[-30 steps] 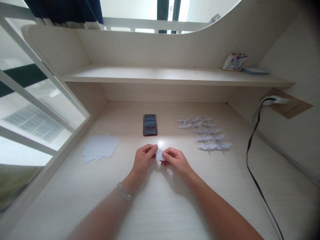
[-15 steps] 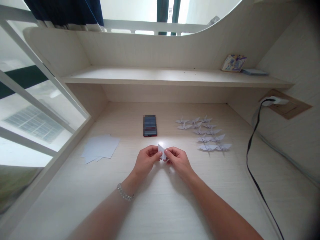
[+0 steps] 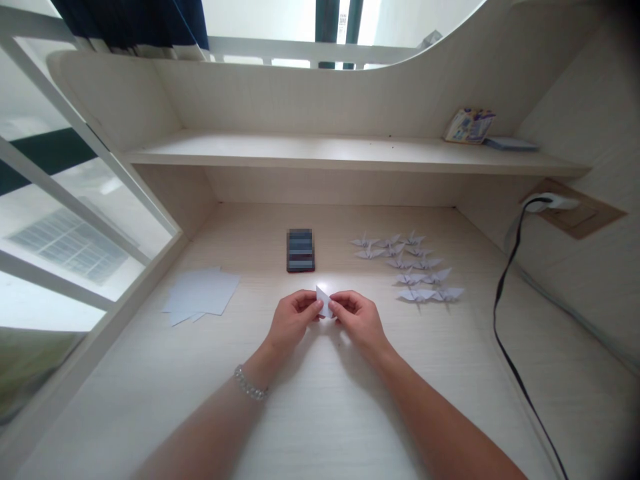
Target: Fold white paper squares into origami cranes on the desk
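Observation:
My left hand [image 3: 291, 320] and my right hand [image 3: 359, 318] meet over the middle of the desk, both pinching a small folded piece of white paper [image 3: 323, 299] between fingertips. The paper's pointed tip sticks up between the two hands. A beaded bracelet [image 3: 249, 385] is on my left wrist. Several finished white paper cranes [image 3: 410, 267] lie in rows to the right of my hands. A loose stack of white paper sheets [image 3: 201, 295] lies to the left.
A dark phone [image 3: 301, 249] lies flat behind my hands. A black cable [image 3: 505, 293] runs from a wall socket [image 3: 550, 200] down the desk's right side. A shelf [image 3: 340, 152] above holds a small packet [image 3: 469, 125]. A window frame borders the left.
The hands drew closer together and turned the folded paper so its point now stands upright between the fingertips; over the last half second almost nothing moved.

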Demonstrator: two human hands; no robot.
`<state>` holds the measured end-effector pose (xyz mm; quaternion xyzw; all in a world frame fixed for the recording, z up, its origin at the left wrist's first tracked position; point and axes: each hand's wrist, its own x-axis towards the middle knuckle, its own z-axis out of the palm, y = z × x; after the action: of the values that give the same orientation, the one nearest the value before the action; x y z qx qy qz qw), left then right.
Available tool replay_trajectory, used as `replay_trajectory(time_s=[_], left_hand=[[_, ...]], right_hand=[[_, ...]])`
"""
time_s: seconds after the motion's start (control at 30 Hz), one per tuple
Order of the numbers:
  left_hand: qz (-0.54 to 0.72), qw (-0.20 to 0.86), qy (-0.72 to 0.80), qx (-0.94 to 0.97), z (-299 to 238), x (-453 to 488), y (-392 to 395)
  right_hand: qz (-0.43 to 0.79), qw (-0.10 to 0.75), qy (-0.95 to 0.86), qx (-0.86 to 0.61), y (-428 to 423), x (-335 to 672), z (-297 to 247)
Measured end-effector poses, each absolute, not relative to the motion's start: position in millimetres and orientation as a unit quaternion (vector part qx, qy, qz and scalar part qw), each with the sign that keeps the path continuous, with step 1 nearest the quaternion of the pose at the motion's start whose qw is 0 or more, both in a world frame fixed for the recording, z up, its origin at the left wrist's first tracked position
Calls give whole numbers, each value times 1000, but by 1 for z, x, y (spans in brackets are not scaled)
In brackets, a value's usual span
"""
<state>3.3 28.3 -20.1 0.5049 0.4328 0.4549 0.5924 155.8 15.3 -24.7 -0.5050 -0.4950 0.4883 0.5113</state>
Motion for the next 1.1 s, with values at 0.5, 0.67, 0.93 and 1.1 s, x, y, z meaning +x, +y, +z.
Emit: replay_trajectory(time_s=[0.5,0.67,0.93,1.1], left_hand=[[490,581,439,479,-20,5,28],[502,580,450,457,-24,5,30],[493,588,448,458,-22,5,30],[507,576,458,448,-22,5,30]], right_hand=[[466,510,-513,-510,14,155,-22],[470,505,-516,-508,12,154,-19],[443,505,-524,-524,13,155,-20],[443,502,-534,-517,13,154,-19]])
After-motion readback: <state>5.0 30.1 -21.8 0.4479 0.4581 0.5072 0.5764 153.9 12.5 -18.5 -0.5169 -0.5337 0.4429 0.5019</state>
